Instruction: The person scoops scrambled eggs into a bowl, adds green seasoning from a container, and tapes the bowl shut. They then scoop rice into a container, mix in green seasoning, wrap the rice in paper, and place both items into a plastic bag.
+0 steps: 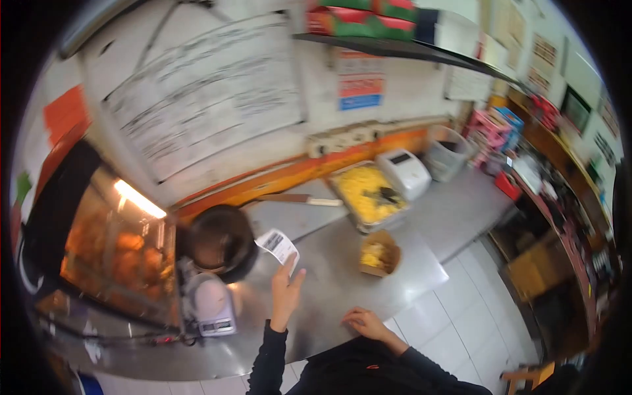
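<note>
Two bare hands are over the near side of the bench point(336, 253), low in the middle of the frame. The left hand point(285, 293) holds a small paper slip point(279, 247) with black print on it, pinched at its low end by the fingers. The right hand point(366, 323) is by the front edge of the bench, its fingers a bit bent, and I see nothing in it.

Right now the step looks like holding up the slip to read it. The next move calls for a light pinch, so the slip does not bend or drop, and for the print to face up.

A box of yellow food point(393, 254) sits right of the middle, apart from both hands. Just above it is a big tray point(353, 216) of yellow food, beside a white machine point(403, 174). A black pan point(245, 258) is left of the slip, and a scale point(218, 325) is below the pan.
</note>
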A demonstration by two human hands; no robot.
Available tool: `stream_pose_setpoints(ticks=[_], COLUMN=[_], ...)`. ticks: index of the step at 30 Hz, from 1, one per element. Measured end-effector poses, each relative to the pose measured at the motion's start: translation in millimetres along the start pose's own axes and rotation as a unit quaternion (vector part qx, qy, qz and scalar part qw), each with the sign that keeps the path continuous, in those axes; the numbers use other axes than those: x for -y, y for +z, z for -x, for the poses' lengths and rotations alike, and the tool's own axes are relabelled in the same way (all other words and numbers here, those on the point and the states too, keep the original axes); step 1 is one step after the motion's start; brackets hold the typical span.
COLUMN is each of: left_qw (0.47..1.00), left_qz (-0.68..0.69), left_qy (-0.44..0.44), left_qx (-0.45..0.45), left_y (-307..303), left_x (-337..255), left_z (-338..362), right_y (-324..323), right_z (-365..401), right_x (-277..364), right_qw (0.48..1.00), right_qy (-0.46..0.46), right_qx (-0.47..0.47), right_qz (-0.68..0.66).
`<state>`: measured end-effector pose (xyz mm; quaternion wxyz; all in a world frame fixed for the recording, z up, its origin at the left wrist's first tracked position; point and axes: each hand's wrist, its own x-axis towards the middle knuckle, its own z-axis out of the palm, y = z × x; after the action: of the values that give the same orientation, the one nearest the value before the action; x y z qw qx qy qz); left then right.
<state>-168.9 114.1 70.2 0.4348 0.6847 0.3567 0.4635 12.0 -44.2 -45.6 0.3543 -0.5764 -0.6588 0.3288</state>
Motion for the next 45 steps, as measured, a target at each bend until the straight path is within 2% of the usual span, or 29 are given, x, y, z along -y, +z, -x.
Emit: stream_pose_setpoints(ticks=[2, 3, 5, 7, 9, 11, 12, 13, 15, 16, 17, 18, 21, 23, 28, 29, 34, 36, 37, 39, 40, 42, 45], left_qw=[0.979, 0.979, 0.972, 0.987, 0.985, 0.924, 0.923, 0.921, 0.963, 0.958, 0.916, 0.891, 0.882, 0.887, 0.901, 0.901, 0.905, 0.904, 0.903, 0.898, 0.898, 0.887, 0.901], left_qz=[-0.179, -0.172, -0.142, -0.066, -0.022, -0.101, -0.080, -0.059, 0.017, 0.051, 0.093, 0.093, 0.087, 0.091, 0.131, 0.139, 0.176, 0.181, 0.184, 0.194, 0.195, 0.198, 0.175], left_qy=[-0.056, -0.053, -0.154, -0.136, -0.128, -0.291, -0.305, -0.317, -0.202, -0.213, -0.304, -0.347, -0.381, -0.393, -0.396, -0.396, -0.375, -0.370, -0.367, -0.362, -0.357, -0.399, -0.385], left_qx=[0.082, 0.101, 0.105, 0.056, 0.118, 0.225, 0.220, 0.217, 0.179, 0.186, 0.244, 0.276, 0.264, 0.223, 0.119, 0.108, 0.102, 0.117, 0.127, 0.155, 0.167, 0.119, 0.093], left_y=[75.9, 109.3, 164.0, 191.3, 197.7, 200.3, 205.5, 207.5, 198.0, 205.7, 209.1, 222.1, 289.3, 348.3, 505.3, 537.4, 702.9, 774.7, 804.7, 868.8, 898.8, 960.2, 1026.5], left_x=[36.1, 52.0, 77.0, 84.9, 82.8, 85.9, 94.6, 112.3, 241.6, 194.5, 160.7, 136.7, 102.6, 96.9, 97.0, 90.3, 100.2, 103.1, 105.4, 123.2, 121.7, 117.9, 100.6], left_z=[4.4, 5.8, 8.0, -8.4, -35.1, -56.6, -56.9, -53.1, -55.4, -48.9, -45.4, -35.6, -22.4, -22.2, -60.6, -69.5, -135.6, -155.9, -162.6, -180.9, -190.0, -201.4, -217.0], right_y=[-20.6, -30.4, -60.3, -95.7, -124.1, -155.2, -171.8, -185.7, -208.0, -221.1, -231.0, -238.7, -267.1, -288.9, -380.2, -399.0, -493.3, -524.1, -533.9, -556.3, -566.3, -582.8, -625.6], right_z=[59.7, 87.5, 136.9, 179.0, 221.0, 254.1, 266.7, 277.2, 291.0, 296.7, 298.9, 300.0, 287.4, 273.1, 250.3, 252.3, 292.7, 319.3, 333.7, 363.0, 377.3, 404.7, 441.3], right_x=[-23.3, -34.6, -51.3, -65.3, -80.9, -95.8, -103.6, -111.1, -131.0, -142.1, -152.7, -168.9, -213.7, -241.7, -279.8, -292.5, -352.9, -363.8, -371.6, -393.2, -407.1, -439.3, -498.9], right_qw=[0.997, 0.993, 0.984, 0.976, 0.962, 0.950, 0.939, 0.935, 0.931, 0.928, 0.924, 0.926, 0.936, 0.945, 0.952, 0.952, 0.937, 0.857, 0.853, 0.818, 0.813, 0.783, 0.794], right_qy=[0.066, 0.100, 0.146, 0.188, 0.230, 0.264, 0.288, 0.291, 0.295, 0.297, 0.311, 0.302, 0.281, 0.230, 0.250, 0.257, 0.293, 0.447, 0.454, 0.496, 0.499, 0.564, 0.533], right_qx=[-0.038, -0.052, -0.070, -0.086, -0.115, -0.122, -0.126, -0.140, -0.159, -0.174, -0.175, -0.177, -0.173, -0.187, -0.117, -0.095, -0.138, -0.168, -0.178, -0.273, -0.283, -0.259, -0.288], right_qz=[-0.011, 0.020, 0.067, 0.070, 0.094, 0.115, 0.141, 0.148, 0.143, 0.141, 0.137, 0.141, 0.120, 0.140, 0.130, 0.138, 0.132, 0.194, 0.186, 0.104, 0.103, 0.052, 0.054])
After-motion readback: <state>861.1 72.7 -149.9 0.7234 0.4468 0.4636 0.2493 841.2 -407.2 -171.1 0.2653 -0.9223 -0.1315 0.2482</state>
